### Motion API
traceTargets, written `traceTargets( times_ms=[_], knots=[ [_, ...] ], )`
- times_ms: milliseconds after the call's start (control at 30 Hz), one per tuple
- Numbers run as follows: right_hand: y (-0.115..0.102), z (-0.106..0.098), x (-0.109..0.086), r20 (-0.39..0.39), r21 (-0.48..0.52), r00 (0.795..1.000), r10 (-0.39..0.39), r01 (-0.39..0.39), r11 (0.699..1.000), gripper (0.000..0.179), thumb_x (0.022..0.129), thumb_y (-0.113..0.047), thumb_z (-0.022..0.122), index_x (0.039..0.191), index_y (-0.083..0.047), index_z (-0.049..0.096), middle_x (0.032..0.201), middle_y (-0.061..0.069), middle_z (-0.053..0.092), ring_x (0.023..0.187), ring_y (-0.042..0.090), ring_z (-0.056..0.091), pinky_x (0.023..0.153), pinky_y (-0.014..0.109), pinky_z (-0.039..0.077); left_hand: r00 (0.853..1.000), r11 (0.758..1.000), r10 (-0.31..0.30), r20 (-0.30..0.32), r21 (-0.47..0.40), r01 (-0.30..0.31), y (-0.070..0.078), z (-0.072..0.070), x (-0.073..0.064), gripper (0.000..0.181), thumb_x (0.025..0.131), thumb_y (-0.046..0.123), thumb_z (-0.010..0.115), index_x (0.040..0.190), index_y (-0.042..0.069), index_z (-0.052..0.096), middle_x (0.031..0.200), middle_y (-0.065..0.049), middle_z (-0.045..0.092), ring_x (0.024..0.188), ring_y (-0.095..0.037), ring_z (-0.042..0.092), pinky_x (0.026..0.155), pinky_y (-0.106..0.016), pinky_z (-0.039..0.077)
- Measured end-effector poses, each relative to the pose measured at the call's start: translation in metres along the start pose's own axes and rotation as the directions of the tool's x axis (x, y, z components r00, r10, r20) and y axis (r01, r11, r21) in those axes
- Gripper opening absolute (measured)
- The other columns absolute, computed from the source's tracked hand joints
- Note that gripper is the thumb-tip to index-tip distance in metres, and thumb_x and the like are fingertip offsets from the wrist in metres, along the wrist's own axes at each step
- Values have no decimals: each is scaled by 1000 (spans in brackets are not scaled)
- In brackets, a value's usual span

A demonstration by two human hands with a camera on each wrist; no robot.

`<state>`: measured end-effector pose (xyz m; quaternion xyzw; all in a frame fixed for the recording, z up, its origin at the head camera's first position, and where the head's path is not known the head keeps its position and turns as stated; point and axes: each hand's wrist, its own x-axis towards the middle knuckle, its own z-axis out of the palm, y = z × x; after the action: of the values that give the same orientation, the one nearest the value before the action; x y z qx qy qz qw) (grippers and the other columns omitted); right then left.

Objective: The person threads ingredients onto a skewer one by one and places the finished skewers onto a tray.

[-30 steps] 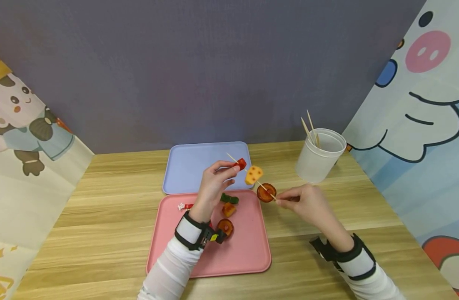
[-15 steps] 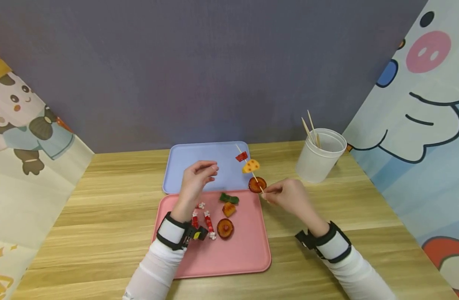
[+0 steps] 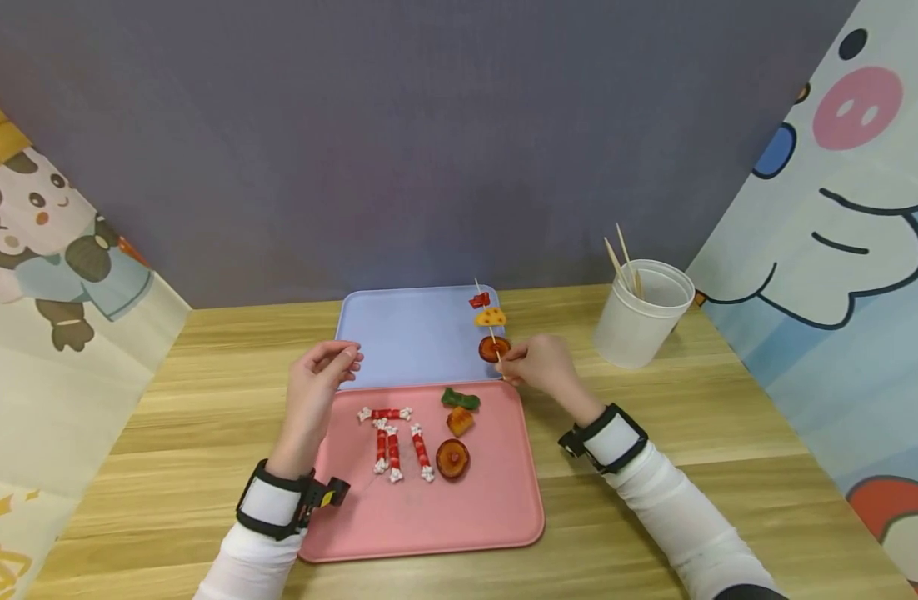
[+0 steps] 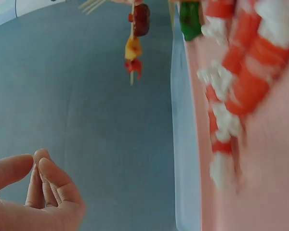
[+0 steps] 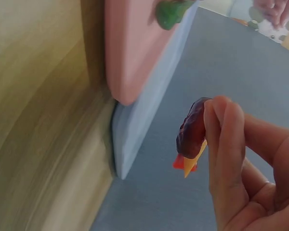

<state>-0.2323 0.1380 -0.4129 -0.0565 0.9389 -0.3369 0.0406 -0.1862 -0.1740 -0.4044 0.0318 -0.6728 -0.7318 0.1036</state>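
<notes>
My right hand (image 3: 543,364) pinches the lower end of a wooden skewer (image 3: 477,287) over the right side of the blue tray (image 3: 399,333). Threaded along it are a red piece (image 3: 480,299) near the tip, a yellow spotted piece (image 3: 491,317) and a round brown mushroom-like piece (image 3: 494,348) by the fingertips. In the right wrist view the brown piece (image 5: 191,129) partly covers the others. My left hand (image 3: 314,392) hovers over the left edges of the trays, fingers loosely bent. Nothing lies between its thumb and fingertips (image 4: 50,168) in the left wrist view.
The pink tray (image 3: 429,529) in front carries several red-and-white sticks (image 3: 421,452), a green piece (image 3: 461,399), an orange-brown chunk (image 3: 459,421) and another round brown piece (image 3: 453,459). A white tub (image 3: 639,321) with several skewers stands at the back right, before the grey wall (image 3: 429,150).
My left hand has let go of the red piece and moved left. My right hand has carried the skewer left, over the blue tray, with its tip turning toward the back.
</notes>
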Motion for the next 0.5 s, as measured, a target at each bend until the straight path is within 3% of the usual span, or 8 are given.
traceTargets(
  times_ms=[100, 333, 500],
  knots=[
    [1, 6, 9, 8, 4, 1000, 21, -21, 1000, 17, 78, -27, 77, 84, -11, 78, 64, -2, 71, 54, 7, 64, 62, 23, 49, 1000, 1000, -4, -30, 7, 5, 2, -11, -2, 24, 90, 15, 64, 104, -5, 63, 81, 2, 68, 74, -14, 63, 65, -22, 53],
    [1, 17, 27, 67, 72, 995, 69, -74, 995, 17, 77, -22, 78, 82, -6, 77, 61, 1, 70, 50, 9, 65, 51, 21, 51, 996, 1000, -23, -88, -8, 23, 6, -31, -6, 27, 90, 15, 64, 105, -8, 61, 80, 1, 68, 71, -12, 63, 62, -21, 52],
    [-1, 21, 35, 87, 48, 994, 69, -73, 996, 16, 77, -23, 78, 78, -7, 76, 60, -1, 69, 53, 12, 67, 59, 21, 52, 992, 999, -43, -119, -2, 43, 8, -40, -6, 21, 89, 17, 66, 100, -1, 64, 80, 2, 68, 70, -11, 63, 61, -21, 51]
  ],
)
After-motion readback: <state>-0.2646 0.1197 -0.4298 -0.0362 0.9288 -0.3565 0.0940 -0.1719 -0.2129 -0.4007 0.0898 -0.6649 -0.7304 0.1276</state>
